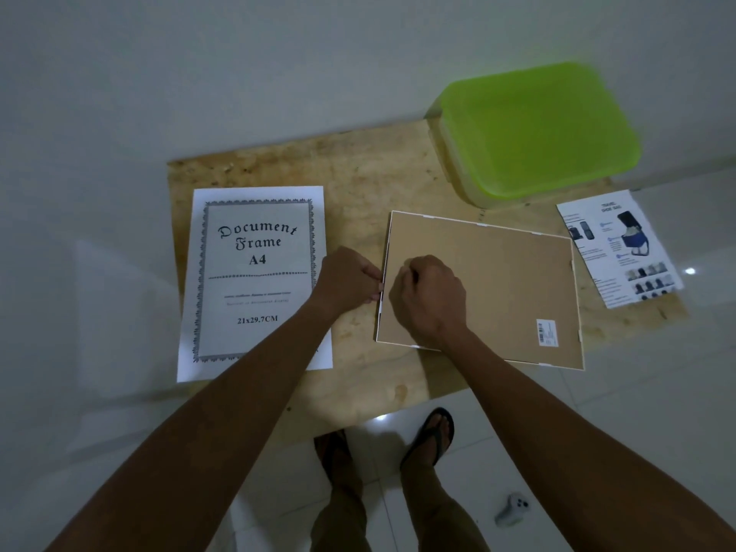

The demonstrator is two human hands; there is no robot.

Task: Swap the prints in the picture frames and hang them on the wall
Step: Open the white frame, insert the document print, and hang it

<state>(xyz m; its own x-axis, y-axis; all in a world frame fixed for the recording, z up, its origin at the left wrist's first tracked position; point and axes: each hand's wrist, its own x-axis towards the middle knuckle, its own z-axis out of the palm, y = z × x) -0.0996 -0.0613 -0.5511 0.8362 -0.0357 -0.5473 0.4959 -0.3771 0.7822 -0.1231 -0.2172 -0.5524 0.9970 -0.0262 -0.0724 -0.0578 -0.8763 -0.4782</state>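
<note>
Under both hands [428,298], face-down picture frame [502,280], left edge at fingertips.

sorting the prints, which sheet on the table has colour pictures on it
The travel bag leaflet at the far right; the Document Frame A4 sheet on the left is black-and-white text.

Bare board strip [354,201] between sheet [255,280] and frame [498,280]; green-lidded box [537,129] blocks far right, possibly overhanging.
</note>
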